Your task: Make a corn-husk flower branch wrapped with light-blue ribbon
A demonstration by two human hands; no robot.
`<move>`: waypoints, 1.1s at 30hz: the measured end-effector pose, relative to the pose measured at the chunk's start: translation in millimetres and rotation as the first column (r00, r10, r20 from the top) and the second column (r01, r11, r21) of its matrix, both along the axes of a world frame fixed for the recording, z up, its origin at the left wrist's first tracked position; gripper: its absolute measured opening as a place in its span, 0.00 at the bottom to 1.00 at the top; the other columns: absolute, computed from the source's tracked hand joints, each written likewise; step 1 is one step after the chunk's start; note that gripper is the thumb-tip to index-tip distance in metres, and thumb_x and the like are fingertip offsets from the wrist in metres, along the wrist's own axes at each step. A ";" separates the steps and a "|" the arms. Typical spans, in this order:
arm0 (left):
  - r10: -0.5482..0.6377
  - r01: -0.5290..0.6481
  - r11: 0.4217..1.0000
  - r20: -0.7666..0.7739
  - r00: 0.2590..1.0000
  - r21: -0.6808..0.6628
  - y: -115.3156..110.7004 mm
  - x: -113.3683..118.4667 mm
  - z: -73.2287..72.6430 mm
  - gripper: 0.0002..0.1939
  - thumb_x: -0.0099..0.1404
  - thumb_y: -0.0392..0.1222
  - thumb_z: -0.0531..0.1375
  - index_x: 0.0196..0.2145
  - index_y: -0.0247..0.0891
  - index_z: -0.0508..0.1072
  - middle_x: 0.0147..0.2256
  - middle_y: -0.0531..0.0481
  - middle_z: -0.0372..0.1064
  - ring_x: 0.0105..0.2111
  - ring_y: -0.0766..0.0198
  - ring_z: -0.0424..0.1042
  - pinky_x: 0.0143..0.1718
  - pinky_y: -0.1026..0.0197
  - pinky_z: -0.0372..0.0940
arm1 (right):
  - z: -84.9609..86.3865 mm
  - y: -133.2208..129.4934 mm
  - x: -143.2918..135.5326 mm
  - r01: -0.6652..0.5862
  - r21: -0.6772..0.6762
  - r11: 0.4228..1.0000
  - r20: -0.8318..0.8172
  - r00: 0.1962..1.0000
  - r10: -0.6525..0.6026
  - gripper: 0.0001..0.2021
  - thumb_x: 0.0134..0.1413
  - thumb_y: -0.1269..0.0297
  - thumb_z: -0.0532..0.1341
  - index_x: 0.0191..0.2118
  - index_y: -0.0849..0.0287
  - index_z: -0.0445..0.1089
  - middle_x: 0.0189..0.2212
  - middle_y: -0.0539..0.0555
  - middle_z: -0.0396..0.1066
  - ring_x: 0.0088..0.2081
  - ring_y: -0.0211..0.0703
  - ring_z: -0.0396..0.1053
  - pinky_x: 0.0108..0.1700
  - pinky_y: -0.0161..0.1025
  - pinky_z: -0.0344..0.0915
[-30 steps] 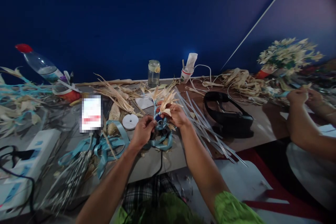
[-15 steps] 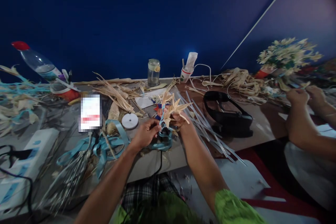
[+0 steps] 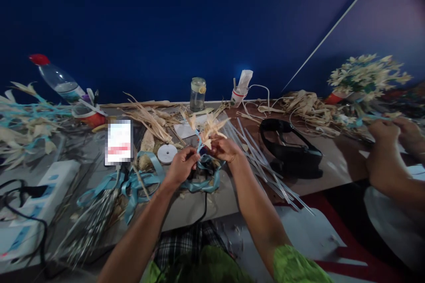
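At the middle of the table (image 3: 229, 205), both bare hands are on one husk flower (image 3: 212, 129) with a blue-wrapped stem (image 3: 198, 142). From my feed: left hand (image 3: 182, 166) has thumb and fingertips pinched on the lower stem. Right hand (image 3: 226, 148) has its fingers curled at the base of the pale petals; exact fingertip contact too small for me to tell. Flower is up off the table, petals pointing up and to the right.

Under the hands: loops of blue ribbon (image 3: 215, 181) around something dark I can't make out. Left of the left hand, a white spool (image 3: 167, 154) lies flat, loose husk strips (image 3: 149, 121) behind it. Further left: lit phone (image 3: 118, 142), screen blurred, with a bundle of thin wires (image 3: 94, 219) in front and a white power strip (image 3: 49, 203) beyond.

Behind the flower, near the wall (image 3: 149, 31), I see a clear jar (image 3: 198, 94) upright, and a white cup (image 3: 238, 96) to its right. Right of the right hand: clear sticks (image 3: 265, 163) spread in a loose pile, then a black headset (image 3: 295, 154). Far right, another person's hands (image 3: 387, 130) near a blue-stemmed piece; their grip reads too soft for me to call.
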State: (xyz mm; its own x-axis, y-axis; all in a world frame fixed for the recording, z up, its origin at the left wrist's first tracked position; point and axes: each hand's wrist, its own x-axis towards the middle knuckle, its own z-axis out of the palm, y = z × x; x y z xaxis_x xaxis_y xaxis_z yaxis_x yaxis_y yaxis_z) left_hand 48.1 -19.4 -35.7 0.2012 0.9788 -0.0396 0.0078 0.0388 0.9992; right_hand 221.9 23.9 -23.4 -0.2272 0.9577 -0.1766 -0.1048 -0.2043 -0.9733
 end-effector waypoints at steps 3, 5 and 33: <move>0.117 -0.118 0.993 0.070 0.991 0.000 3.2 -2.8 1.8 0.09 0.54 0.44 0.59 0.26 0.36 0.65 0.17 0.59 0.57 0.16 0.74 0.56 0.19 0.69 0.51 | 3.9 6.7 -5.4 -0.055 -0.020 0.998 -0.164 0.985 0.050 0.17 0.44 0.51 0.59 0.35 0.59 0.71 0.29 0.52 0.71 0.17 0.29 0.53 0.20 0.32 0.55; 0.175 -0.174 0.985 0.106 0.979 -0.019 4.5 -4.8 3.7 0.09 0.53 0.44 0.59 0.27 0.36 0.65 0.16 0.59 0.57 0.16 0.74 0.56 0.18 0.69 0.50 | 5.9 5.1 -7.6 0.016 0.001 1.000 -0.205 0.979 -0.015 0.17 0.43 0.53 0.61 0.37 0.59 0.71 0.33 0.53 0.71 0.20 0.30 0.56 0.22 0.31 0.55; 0.547 -0.580 0.812 0.430 0.718 -0.064 17.7 -33.2 7.1 0.12 0.52 0.45 0.61 0.29 0.37 0.63 0.19 0.60 0.54 0.17 0.76 0.53 0.19 0.70 0.49 | 49.1 93.2 -19.5 -0.207 0.251 0.946 0.618 0.786 0.009 0.09 0.46 0.66 0.59 0.35 0.61 0.71 0.21 0.48 0.69 0.19 0.30 0.62 0.22 0.28 0.55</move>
